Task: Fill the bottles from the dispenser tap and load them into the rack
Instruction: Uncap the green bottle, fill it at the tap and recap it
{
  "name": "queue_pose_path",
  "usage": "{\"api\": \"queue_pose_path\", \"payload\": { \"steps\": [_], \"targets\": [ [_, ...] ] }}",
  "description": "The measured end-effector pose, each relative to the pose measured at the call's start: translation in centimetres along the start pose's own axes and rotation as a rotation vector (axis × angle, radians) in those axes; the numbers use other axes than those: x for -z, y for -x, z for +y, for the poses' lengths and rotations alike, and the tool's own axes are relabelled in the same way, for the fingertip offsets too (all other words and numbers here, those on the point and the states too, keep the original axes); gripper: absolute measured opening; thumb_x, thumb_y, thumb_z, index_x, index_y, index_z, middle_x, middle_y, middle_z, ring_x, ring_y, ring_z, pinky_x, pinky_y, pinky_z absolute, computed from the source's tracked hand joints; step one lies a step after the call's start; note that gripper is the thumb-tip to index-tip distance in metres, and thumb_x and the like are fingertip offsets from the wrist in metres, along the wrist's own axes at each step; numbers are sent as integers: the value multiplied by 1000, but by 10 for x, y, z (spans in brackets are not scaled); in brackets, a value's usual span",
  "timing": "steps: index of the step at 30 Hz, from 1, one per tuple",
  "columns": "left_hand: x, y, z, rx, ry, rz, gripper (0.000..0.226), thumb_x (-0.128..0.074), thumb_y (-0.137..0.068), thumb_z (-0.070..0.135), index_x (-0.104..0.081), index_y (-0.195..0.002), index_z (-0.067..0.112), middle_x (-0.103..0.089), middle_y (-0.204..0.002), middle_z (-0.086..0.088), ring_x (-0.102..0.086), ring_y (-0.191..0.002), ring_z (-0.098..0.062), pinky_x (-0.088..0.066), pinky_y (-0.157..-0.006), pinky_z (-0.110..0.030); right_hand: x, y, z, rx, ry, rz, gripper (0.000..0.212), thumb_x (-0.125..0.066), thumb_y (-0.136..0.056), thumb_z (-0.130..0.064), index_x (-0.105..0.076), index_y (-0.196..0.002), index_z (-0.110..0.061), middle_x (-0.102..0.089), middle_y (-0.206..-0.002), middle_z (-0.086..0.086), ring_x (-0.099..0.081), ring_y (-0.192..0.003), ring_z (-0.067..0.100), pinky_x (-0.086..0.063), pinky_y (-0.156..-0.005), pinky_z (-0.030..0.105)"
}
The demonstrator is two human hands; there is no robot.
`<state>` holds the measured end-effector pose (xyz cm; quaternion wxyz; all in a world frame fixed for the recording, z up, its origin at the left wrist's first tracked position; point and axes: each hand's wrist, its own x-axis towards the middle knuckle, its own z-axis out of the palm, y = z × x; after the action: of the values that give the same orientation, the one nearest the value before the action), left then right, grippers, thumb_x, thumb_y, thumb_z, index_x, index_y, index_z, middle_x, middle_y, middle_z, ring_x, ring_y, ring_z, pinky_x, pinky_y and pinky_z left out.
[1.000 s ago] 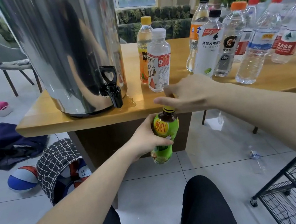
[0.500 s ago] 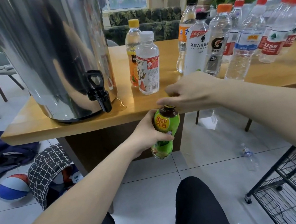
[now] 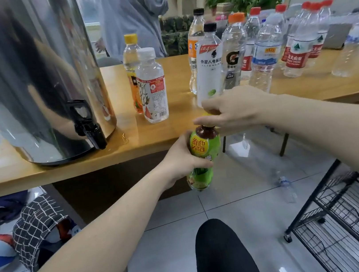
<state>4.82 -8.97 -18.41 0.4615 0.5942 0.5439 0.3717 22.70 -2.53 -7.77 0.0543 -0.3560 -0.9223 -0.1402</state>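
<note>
Below the tabletop [image 3: 151, 140] edge, the left hand [image 3: 179, 159] gripped a green tea bottle [image 3: 202, 155] around its middle, fingers wrapped over the label. The right hand [image 3: 232, 109] curled its fingers over the bottle's yellow cap [image 3: 209, 114], which was mostly hidden. Left of them stood the steel dispenser [image 3: 25, 77] with its black tap [image 3: 90, 128]. The wire rack [image 3: 349, 222] was cut off at lower right.

left hand [image 3: 183, 158] grips green bottle [image 3: 202, 155] | right hand [image 3: 232, 109] pinches cap [image 3: 209, 114]
</note>
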Motion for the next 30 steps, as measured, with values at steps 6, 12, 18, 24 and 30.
{"api": "queue_pose_path", "payload": {
  "steps": [6, 12, 18, 24, 30],
  "targets": [
    [-21, -15, 12, -30, 5, -52, 86, -92, -64, 13, -46, -136, 26, -67, -117, 3, -64, -109, -14, -53, -99, -42, 8, 23, 29, 155, -83, -66, 36, -25, -95, -66, -38, -103, -33, -52, -83, -12, -55, -75, 16, -47, -71, 37],
    [-57, -28, 27, -80, 34, -52, 80, -90, -69, 8, -45, -132, 29, -64, -117, 4, -63, -107, -11, -53, -93, -34, 11, 40, 43, -50, 65, -33, 54, -18, -89, -76, -43, -75, -30, -58, -70, -6, -55, -63, 11, -39, -53, 28],
    [-81, -53, 44, -87, 47, -161, 88, -91, -66, 9, -45, -138, 29, -66, -119, 1, -64, -111, -17, -52, -101, -44, 8, 70, 87, -35, 95, 53, 54, -13, -89, -78, -42, -108, -37, -64, -84, -4, -56, -70, 19, -45, -58, 31],
    [-113, -74, 61, -126, 7, -254, 86, -92, -63, 6, -49, -135, 27, -68, -118, 0, -66, -109, -15, -55, -97, -38, 14, 91, 110, -43, 129, 79, 56, -18, -91, -69, -47, -74, -24, -52, -61, -6, -50, -57, 18, -45, -52, 31],
    [-143, -96, 76, -125, 30, -208, 89, -93, -63, 10, -47, -136, 28, -66, -118, 2, -63, -111, -18, -50, -102, -45, 9, 101, 133, -336, 182, 78, 69, -24, -94, -72, -56, -63, -18, -56, -61, 0, -56, -60, 19, -43, -52, 26]
  ]
}}
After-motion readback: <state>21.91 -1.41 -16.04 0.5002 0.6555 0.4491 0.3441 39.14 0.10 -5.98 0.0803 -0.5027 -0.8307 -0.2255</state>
